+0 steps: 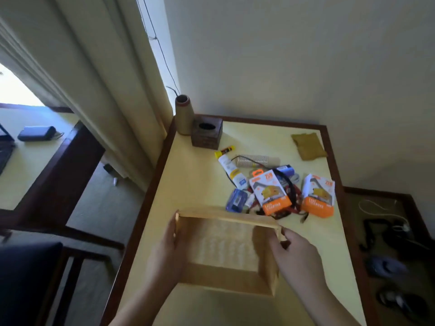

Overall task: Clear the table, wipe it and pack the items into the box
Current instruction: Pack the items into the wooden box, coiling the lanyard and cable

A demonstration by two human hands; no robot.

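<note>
Open wooden box (226, 250), pale, shallow, rectangular, no lid; inside bottom has a light woven-looking pattern. It sits at the near middle of the yellow table (193, 184), between both hands.

Left hand (168, 252) lies flat along the box's left wall, fingers straight and together, pressing the side. Right hand (294, 252) grips the far right corner, fingers curled over the rim.

Just beyond the box's far rim, the clutter: two orange-and-white charger packs (269, 192), one straight past the rim, the other off past the right hand. A blue packet (236, 200) lies near the far rim, slightly left of the packs. A white tube (231, 171) and a yellow glue stick (223, 151) lie farther out; black and red cords (292, 196) tangle among the packs. A mustard cloth (308, 147) lies well beyond the right hand, close to the table's far right edge.

Far corner, beyond the left hand: dark wooden tissue holder (206, 132) touching a tan vase (184, 116).

Dark wood border frames the table. Bare yellow strip left of the left hand up to that border; bare surface also right of the right hand and nearer than the box.
</note>
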